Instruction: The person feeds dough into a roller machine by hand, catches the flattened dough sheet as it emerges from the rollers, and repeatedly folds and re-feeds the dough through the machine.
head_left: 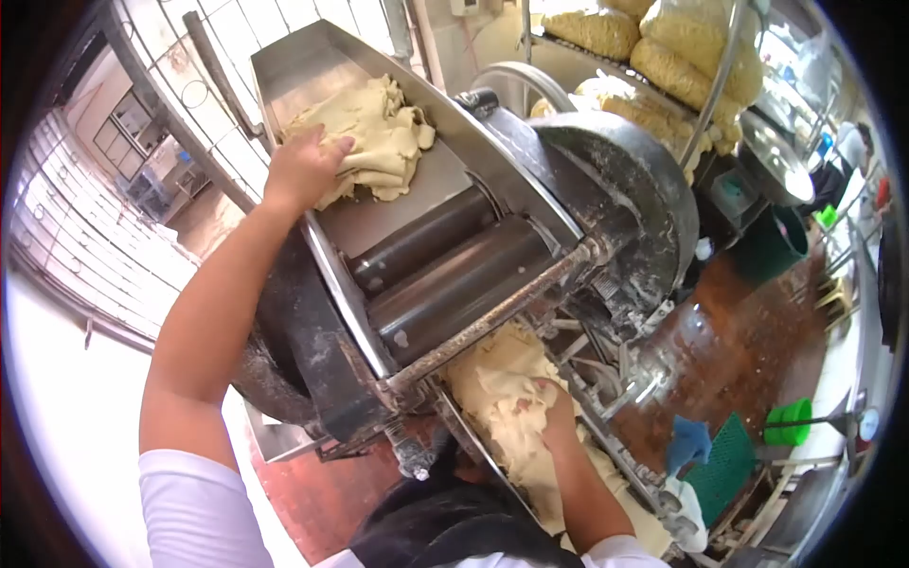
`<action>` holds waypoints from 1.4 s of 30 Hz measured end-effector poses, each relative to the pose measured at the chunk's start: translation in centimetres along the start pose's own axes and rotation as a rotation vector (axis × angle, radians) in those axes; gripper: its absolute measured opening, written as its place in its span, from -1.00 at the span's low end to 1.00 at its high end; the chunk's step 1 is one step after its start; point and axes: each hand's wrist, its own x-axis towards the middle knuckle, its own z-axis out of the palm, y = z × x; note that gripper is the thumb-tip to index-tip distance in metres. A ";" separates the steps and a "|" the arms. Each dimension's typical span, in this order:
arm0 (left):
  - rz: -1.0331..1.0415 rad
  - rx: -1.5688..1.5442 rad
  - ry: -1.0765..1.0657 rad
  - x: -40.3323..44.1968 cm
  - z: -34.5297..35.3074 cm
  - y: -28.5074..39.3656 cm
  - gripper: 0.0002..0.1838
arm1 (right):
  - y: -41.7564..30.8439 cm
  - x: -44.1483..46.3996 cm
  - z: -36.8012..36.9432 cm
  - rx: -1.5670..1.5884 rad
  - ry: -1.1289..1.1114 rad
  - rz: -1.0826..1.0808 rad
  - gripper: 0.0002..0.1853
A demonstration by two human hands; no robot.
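A machine with two dark steel rollers (454, 270) stands in front of me. On its sloping metal tray (398, 216) lies a thick, folded slab of pale yellow dough (383, 133). My left hand (308, 168) rests against the near left edge of this slab, thumb apart from the fingers, with some fingertips hard to see. Below the rollers, more dough (502, 364) lies crumpled along a lower chute. There my right hand (559, 412) has its fingers curled into a fold of the lower dough.
A rusty bar (492, 317) crosses in front of the rollers. A large floury wheel guard (634, 199) stands at the machine's right. Bags of yellow food (696, 57) fill a rack behind. A dark green bin (772, 244) and a bright green container (789, 421) are farther right.
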 end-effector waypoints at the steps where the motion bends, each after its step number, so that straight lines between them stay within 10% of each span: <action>1: -0.002 0.006 -0.019 -0.1 -0.1 0.0 -0.22 | -1.2 -1.0 -0.3 0.019 0.000 -0.018 -0.57; 11: -0.069 -0.327 -0.133 10.9 2.2 -7.6 -0.13 | -18.3 -5.8 -2.6 0.677 0.050 0.029 -0.71; 16: -0.255 -0.423 -0.156 14.1 2.6 -8.6 -0.12 | -30.0 -0.9 3.6 0.019 0.110 -0.424 -0.71; 21: -0.251 -0.805 -0.061 16.2 4.8 -9.4 -0.17 | -38.9 14.6 12.8 0.706 -0.854 -0.403 -0.74; 24: -0.056 -1.058 -0.050 15.0 3.5 -8.7 -0.28 | -39.3 19.0 20.9 -0.589 0.157 -0.809 -0.52; 27: 0.300 -0.861 -0.161 14.1 3.9 -7.8 -0.43 | -32.9 25.1 25.0 -1.039 0.341 -0.798 -0.21; 29: 0.289 -0.362 -0.324 12.4 4.1 -6.8 -0.50 | -31.7 24.4 26.0 -0.956 0.318 -0.737 -0.14; 35: 0.352 -0.246 -0.370 13.5 4.3 -7.2 -0.55 | -28.3 23.8 24.4 -0.917 0.196 -0.615 -0.13; 42: -0.152 -0.380 -0.080 15.2 2.9 -7.4 -0.49 | -33.8 25.5 23.5 -0.876 0.173 -0.707 -0.28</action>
